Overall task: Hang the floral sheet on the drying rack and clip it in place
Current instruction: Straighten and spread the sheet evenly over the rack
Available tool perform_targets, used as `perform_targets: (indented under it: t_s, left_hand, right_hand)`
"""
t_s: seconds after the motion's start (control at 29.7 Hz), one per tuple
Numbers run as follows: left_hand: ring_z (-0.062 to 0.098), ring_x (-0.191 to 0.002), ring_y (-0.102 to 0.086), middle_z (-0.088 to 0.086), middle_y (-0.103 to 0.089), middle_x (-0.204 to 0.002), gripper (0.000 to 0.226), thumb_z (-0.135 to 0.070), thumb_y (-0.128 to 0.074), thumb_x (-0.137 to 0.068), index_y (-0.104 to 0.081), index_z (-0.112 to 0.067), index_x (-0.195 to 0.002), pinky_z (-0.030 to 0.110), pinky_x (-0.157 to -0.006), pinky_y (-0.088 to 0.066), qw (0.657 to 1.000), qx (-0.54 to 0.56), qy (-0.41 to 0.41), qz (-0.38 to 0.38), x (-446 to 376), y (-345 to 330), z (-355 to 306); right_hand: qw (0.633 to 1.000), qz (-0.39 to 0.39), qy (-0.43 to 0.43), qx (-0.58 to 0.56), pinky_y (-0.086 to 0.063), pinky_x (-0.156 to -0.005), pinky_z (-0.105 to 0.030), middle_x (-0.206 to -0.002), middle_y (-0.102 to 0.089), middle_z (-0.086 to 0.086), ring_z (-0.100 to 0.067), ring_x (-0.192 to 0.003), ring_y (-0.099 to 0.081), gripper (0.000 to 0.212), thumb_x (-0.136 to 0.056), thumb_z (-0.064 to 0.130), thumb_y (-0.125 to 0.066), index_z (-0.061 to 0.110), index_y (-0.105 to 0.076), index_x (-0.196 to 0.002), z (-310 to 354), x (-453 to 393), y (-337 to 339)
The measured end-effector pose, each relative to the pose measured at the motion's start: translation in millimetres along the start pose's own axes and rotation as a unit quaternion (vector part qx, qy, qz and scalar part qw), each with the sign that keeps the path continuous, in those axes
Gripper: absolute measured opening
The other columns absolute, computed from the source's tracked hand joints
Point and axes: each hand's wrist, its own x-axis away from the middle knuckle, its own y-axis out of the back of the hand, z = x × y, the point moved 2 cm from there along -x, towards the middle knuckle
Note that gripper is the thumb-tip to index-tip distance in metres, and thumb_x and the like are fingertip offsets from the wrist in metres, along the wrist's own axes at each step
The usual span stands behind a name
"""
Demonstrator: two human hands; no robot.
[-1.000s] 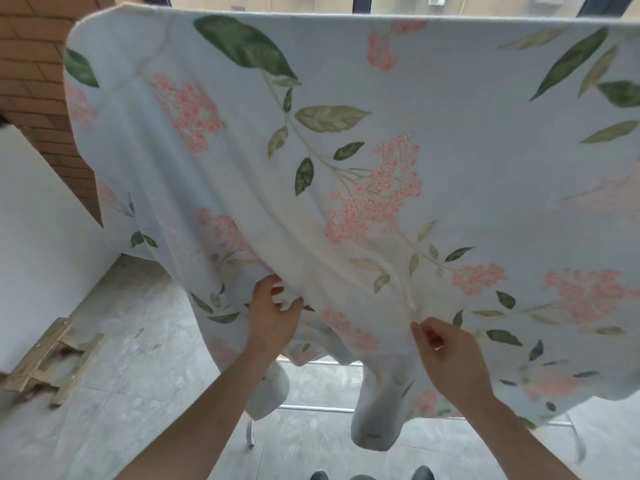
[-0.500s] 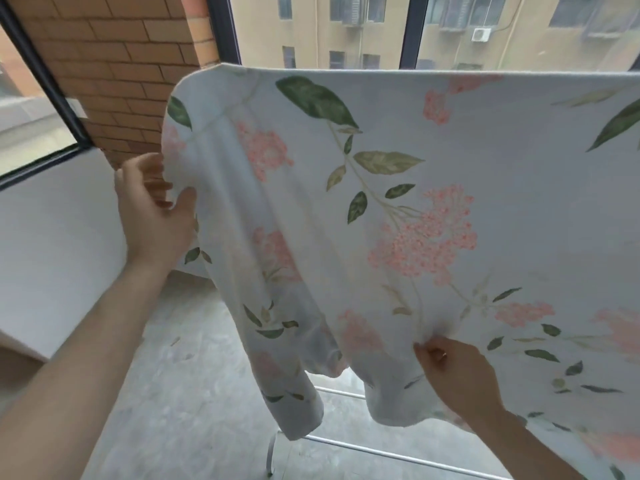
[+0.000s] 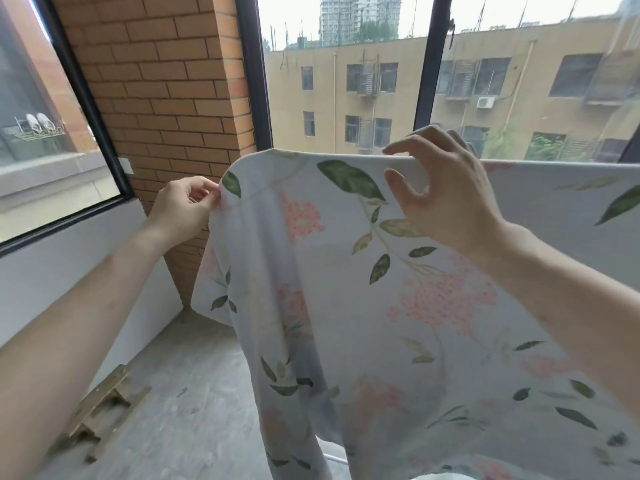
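Observation:
The floral sheet [image 3: 346, 306], white with pink blossoms and green leaves, hangs draped over the top bar of the drying rack, which it hides. A white lower rail of the rack [image 3: 334, 459] shows under the hem. My left hand [image 3: 181, 207] pinches the sheet's upper left edge between thumb and fingers. My right hand [image 3: 440, 192] is raised at the sheet's top edge with fingers spread and loosely bent; its fingertips reach over the top fold. No clip is in view.
A brick pillar [image 3: 166, 98] stands behind the sheet's left end, with dark-framed windows [image 3: 258, 81] on both sides. A white low wall [image 3: 69, 271] runs along the left. A wooden piece [image 3: 100, 417] lies on the grey floor [image 3: 194, 393] at the lower left.
My view has tilted up. My left hand went from the sheet's lower part up to its upper left edge and now pinches it. My right hand let go of the lower fabric and rose to the top edge.

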Motion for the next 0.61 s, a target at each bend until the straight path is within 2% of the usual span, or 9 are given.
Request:
perform_targets:
  t_s: [0.07,0.1,0.17,0.27,0.34,0.4,0.54,0.61]
  left_hand:
    - [0.012,-0.075,-0.061,-0.010,-0.070,-0.082,0.018,-0.040,-0.066,-0.099,-0.074,-0.026,-0.091,0.025,-0.062,-0.044,1.000,-0.025,-0.011,0.009,-3.2,3.8,-2.8]
    - [0.012,-0.073,-0.062,-0.012,-0.070,-0.080,0.017,-0.037,-0.067,-0.098,-0.075,-0.026,-0.088,0.024,-0.061,-0.043,0.999,-0.041,-0.017,0.006,-6.3,6.9,-5.3]
    - [0.013,-0.071,-0.063,-0.011,-0.071,-0.077,0.015,-0.029,-0.067,-0.096,-0.075,-0.027,-0.083,0.024,-0.062,-0.042,0.997,-0.069,-0.025,-0.016,-14.5,12.5,-13.0]
    - [0.019,-0.077,-0.066,-0.004,-0.074,-0.083,0.017,-0.021,-0.063,-0.095,-0.074,-0.026,-0.084,0.024,-0.068,-0.047,0.996,-0.062,-0.032,-0.060,-32.8,23.0,-32.1]
    - [0.019,-0.079,-0.066,-0.002,-0.073,-0.087,0.019,-0.017,-0.059,-0.097,-0.074,-0.023,-0.086,0.020,-0.062,-0.045,0.995,-0.063,-0.047,-0.069,-48.7,27.7,-53.6]
    - [0.018,-0.081,-0.065,-0.002,-0.072,-0.088,0.019,-0.016,-0.057,-0.097,-0.074,-0.022,-0.089,0.020,-0.062,-0.046,0.993,-0.063,-0.065,-0.079,-66.4,31.5,-80.4]
    - [0.016,-0.089,-0.067,-0.002,-0.073,-0.096,0.018,-0.021,-0.058,-0.098,-0.075,-0.025,-0.095,0.025,-0.072,-0.050,0.992,-0.056,-0.058,-0.094,-99.6,28.8,-122.8]
    - [0.018,-0.096,-0.069,0.000,-0.074,-0.107,0.015,-0.026,-0.061,-0.099,-0.075,-0.024,-0.101,0.027,-0.080,-0.054,0.995,-0.081,-0.035,-0.036,-111.6,16.4,-130.2]
  right_hand:
    - [0.998,0.038,-0.029,0.038,-0.041,-0.102,-0.041,-0.126,-0.068,0.004,-0.024,-0.117,-0.059,0.029,-0.100,0.041,-0.058,0.028,-0.069,-0.123,-6.6,-19.7,3.7]
    - [0.996,0.059,-0.054,0.037,-0.045,-0.100,-0.041,-0.121,-0.072,0.003,-0.025,-0.112,-0.063,0.028,-0.101,0.043,-0.055,0.028,-0.072,-0.119,-9.0,-27.3,6.2]
    - [0.988,0.115,-0.099,0.025,-0.053,-0.087,-0.040,-0.100,-0.076,0.000,-0.028,-0.092,-0.068,0.033,-0.102,0.048,-0.052,0.027,-0.078,-0.103,-12.1,-35.4,10.1]
    - [0.978,0.162,-0.130,0.000,-0.058,-0.067,-0.035,-0.077,-0.073,0.002,-0.023,-0.066,-0.066,0.036,-0.099,0.052,-0.058,0.026,-0.080,-0.090,-14.0,-45.2,20.0]
    - [0.962,0.204,-0.177,-0.044,-0.060,-0.051,-0.036,-0.064,-0.069,0.000,-0.022,-0.048,-0.060,0.030,-0.096,0.052,-0.064,0.029,-0.079,-0.083,-16.1,-51.2,29.6]
    - [0.944,0.237,-0.223,-0.060,-0.062,-0.052,-0.041,-0.068,-0.073,-0.003,-0.025,-0.048,-0.062,0.025,-0.093,0.052,-0.069,0.031,-0.080,-0.084,-20.6,-57.1,36.3]
    - [0.933,0.247,-0.261,-0.025,-0.051,-0.055,-0.026,-0.074,-0.074,-0.005,-0.023,-0.057,-0.064,0.033,-0.094,0.050,-0.068,0.021,-0.080,-0.084,-33.9,-68.0,33.2]
    - [0.919,0.269,-0.289,-0.014,-0.058,-0.065,-0.034,-0.080,-0.076,-0.009,-0.031,-0.069,-0.071,0.035,-0.095,0.050,-0.067,0.018,-0.080,-0.089,-35.9,-70.2,31.1]
